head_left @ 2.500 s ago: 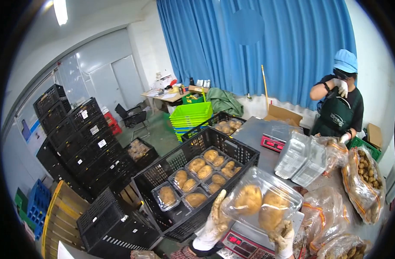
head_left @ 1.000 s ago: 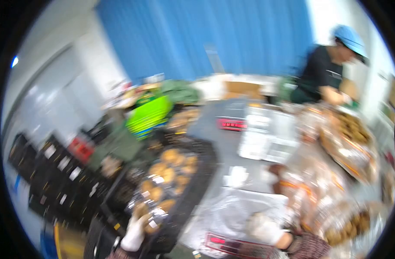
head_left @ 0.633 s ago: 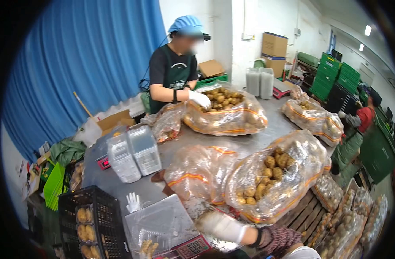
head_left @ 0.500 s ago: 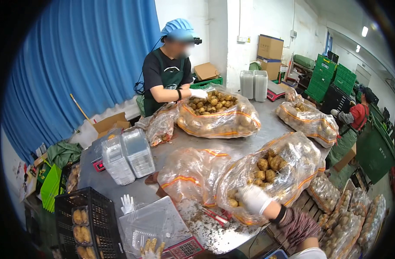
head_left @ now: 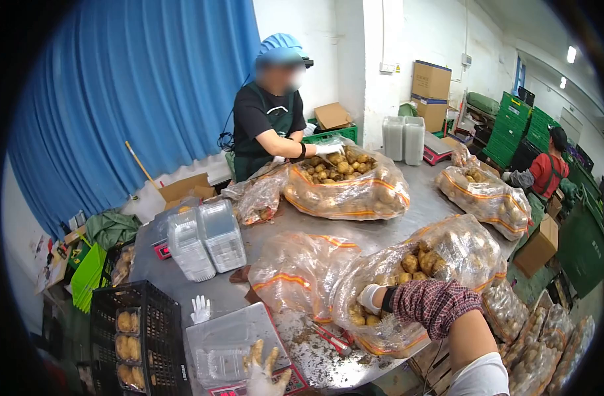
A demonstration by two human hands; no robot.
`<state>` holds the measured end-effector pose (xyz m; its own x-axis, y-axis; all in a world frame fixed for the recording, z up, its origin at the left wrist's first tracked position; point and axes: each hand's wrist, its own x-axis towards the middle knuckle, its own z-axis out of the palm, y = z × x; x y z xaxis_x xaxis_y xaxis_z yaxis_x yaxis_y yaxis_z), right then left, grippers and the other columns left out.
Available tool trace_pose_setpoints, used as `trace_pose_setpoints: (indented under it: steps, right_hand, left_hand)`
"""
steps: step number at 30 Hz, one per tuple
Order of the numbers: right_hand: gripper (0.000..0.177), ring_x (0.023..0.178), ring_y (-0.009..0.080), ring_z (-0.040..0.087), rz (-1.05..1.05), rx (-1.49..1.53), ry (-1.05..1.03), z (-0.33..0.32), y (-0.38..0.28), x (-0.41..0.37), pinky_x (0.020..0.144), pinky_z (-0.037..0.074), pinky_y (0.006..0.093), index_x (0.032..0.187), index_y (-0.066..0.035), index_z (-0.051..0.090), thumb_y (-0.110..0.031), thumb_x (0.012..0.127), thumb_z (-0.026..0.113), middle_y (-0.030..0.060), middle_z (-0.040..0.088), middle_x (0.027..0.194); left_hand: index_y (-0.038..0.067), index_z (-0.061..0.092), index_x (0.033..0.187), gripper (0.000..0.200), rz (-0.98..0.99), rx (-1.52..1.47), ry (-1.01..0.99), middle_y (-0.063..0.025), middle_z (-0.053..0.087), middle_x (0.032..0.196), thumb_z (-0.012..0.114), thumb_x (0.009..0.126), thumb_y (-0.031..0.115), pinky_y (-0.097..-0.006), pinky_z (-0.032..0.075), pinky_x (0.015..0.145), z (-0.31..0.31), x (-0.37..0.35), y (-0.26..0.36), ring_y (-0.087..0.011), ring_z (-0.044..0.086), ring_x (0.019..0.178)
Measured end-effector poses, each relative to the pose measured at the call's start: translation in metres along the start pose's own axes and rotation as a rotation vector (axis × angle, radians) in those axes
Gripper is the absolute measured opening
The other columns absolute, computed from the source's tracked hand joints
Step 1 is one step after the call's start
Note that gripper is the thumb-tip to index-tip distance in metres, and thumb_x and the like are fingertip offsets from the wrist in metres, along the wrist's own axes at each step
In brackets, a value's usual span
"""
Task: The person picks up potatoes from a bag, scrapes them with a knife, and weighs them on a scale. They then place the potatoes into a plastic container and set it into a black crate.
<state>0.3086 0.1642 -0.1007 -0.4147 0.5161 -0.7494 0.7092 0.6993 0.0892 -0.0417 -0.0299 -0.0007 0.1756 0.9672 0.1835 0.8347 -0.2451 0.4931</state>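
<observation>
My left hand [head_left: 265,371], in a white glove with soiled yellowish fingers, is spread open above the front edge of a digital scale [head_left: 279,335]. Beside it on the scale sits a clear plastic container [head_left: 217,367]. My right hand [head_left: 370,298], also gloved, reaches into the mouth of a clear plastic bag [head_left: 470,241] with orange stripes. Potatoes [head_left: 417,263] fill this bag, and my right fingers are hidden among them. A slack plastic bag [head_left: 292,267] lies against its left side. Between bag and scale lies a red-handled cutting tool [head_left: 331,339] amid scattered soil.
A black crate [head_left: 138,297] with packed potatoes stands at left, near a loose white glove [head_left: 200,309]. Stacked clear containers [head_left: 213,237] rest behind. Across the table, a co-worker [head_left: 269,115] handles another potato bag [head_left: 348,201]. More potato sacks [head_left: 546,343] lie at right.
My right hand has moved down and left, deeper into the potato bag. My left hand has moved up and right, its fingers now spread. The view has shifted slightly.
</observation>
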Motion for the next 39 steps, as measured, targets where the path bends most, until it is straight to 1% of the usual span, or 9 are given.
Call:
trace_pose_setpoints:
  steps: [5, 9, 11, 16, 25, 30, 33, 35, 39]
  right_hand:
    - [0.081, 0.098, 0.0354, 0.061, 0.102, 0.493, 0.232, -0.003, 0.041, -0.031, 0.082, 0.049, 0.0403, 0.131, -0.004, 0.045, -0.036, 0.065, 0.078, 0.0209, 0.065, 0.104]
    - [0.077, 0.108, 0.0195, 0.057, -0.49, 1.131, 0.687, -0.038, 0.021, -0.122, 0.089, 0.047, 0.0342, 0.137, -0.001, 0.033, -0.03, 0.078, 0.073, 0.0182, 0.057, 0.119]
    - [0.07, 0.105, 0.0163, 0.057, -0.406, 1.599, 0.485, -0.077, -0.041, -0.177, 0.088, 0.047, 0.0322, 0.135, -0.002, 0.039, -0.03, 0.08, 0.071, 0.0154, 0.058, 0.119]
    - [0.052, 0.108, 0.0281, 0.057, -0.272, 1.243, 0.898, -0.058, -0.128, -0.126, 0.094, 0.043, 0.0355, 0.128, -0.005, 0.05, -0.033, 0.085, 0.063, 0.0174, 0.06, 0.115]
    - [0.023, 0.093, 0.0302, 0.06, 0.404, 0.952, 1.521, -0.071, -0.204, -0.137, 0.082, 0.045, 0.0365, 0.105, -0.005, 0.065, -0.011, 0.083, 0.059, 0.0134, 0.065, 0.102]
    - [0.086, 0.115, 0.0359, 0.051, -0.205, 1.055, 1.303, -0.099, -0.223, -0.122, 0.1, 0.039, 0.0407, 0.136, -0.007, 0.04, -0.034, 0.066, 0.081, 0.0158, 0.049, 0.131]
    - [0.079, 0.116, 0.0312, 0.052, -0.291, 1.083, 1.238, -0.108, -0.237, -0.11, 0.096, 0.043, 0.0392, 0.132, -0.008, 0.046, -0.029, 0.065, 0.082, 0.015, 0.051, 0.13]
    - [0.078, 0.113, 0.0312, 0.053, -0.263, 1.046, 1.306, -0.109, -0.243, -0.108, 0.095, 0.043, 0.0395, 0.131, -0.009, 0.047, -0.025, 0.063, 0.082, 0.0147, 0.052, 0.128]
    - [0.078, 0.105, 0.0325, 0.055, -0.164, 0.955, 1.407, -0.107, -0.255, -0.102, 0.089, 0.045, 0.041, 0.129, -0.008, 0.05, -0.017, 0.059, 0.082, 0.0143, 0.055, 0.119]
  left_hand:
    - [0.006, 0.054, 0.125, 0.049, -0.005, -0.235, 0.004, -0.0138, 0.047, 0.135, 0.068, 0.079, 0.015, -0.0398, 0.036, 0.104, -0.008, -0.004, 0.017, -0.0302, 0.044, 0.125]
    - [0.003, 0.05, 0.128, 0.054, -0.189, -1.086, -0.169, -0.0111, 0.054, 0.127, 0.069, 0.078, 0.007, -0.032, 0.044, 0.095, 0.009, 0.014, 0.029, -0.0227, 0.054, 0.115]
    - [0.002, 0.048, 0.129, 0.056, -0.27, -1.392, -0.267, -0.0104, 0.056, 0.125, 0.07, 0.078, 0.005, -0.0295, 0.045, 0.093, 0.016, 0.03, 0.041, -0.0206, 0.055, 0.112]
    - [0.01, 0.032, 0.139, 0.057, -0.317, -1.803, -0.934, -0.0164, 0.054, 0.124, 0.036, 0.097, 0.048, -0.0393, 0.048, 0.089, 0.076, 0.048, 0.027, -0.0282, 0.055, 0.112]
    - [0.008, 0.033, 0.14, 0.074, -0.441, -1.889, -0.495, -0.0149, 0.046, 0.135, 0.053, 0.085, 0.053, -0.04, 0.049, 0.085, 0.049, 0.022, -0.008, -0.0298, 0.054, 0.114]
    - [0.003, 0.032, 0.139, 0.071, -0.273, -1.942, -0.457, -0.0166, 0.046, 0.135, 0.061, 0.082, 0.035, -0.0414, 0.041, 0.098, 0.015, 0.007, -0.017, -0.0296, 0.049, 0.12]
    - [0.001, 0.032, 0.136, 0.067, -0.408, -2.08, -0.422, -0.0149, 0.049, 0.13, 0.066, 0.081, 0.021, -0.0384, 0.04, 0.102, 0.004, 0.0, -0.018, -0.0233, 0.05, 0.12]
    - [0.0, 0.036, 0.133, 0.068, -0.374, -1.348, -0.209, -0.0132, 0.052, 0.125, 0.073, 0.078, 0.012, -0.033, 0.046, 0.094, -0.01, 0.002, -0.008, -0.0186, 0.054, 0.112]
    - [0.0, 0.045, 0.125, 0.06, -0.169, -1.266, 0.213, -0.0118, 0.06, 0.112, 0.077, 0.075, 0.009, -0.0303, 0.051, 0.085, -0.014, 0.008, 0.011, -0.018, 0.061, 0.098]
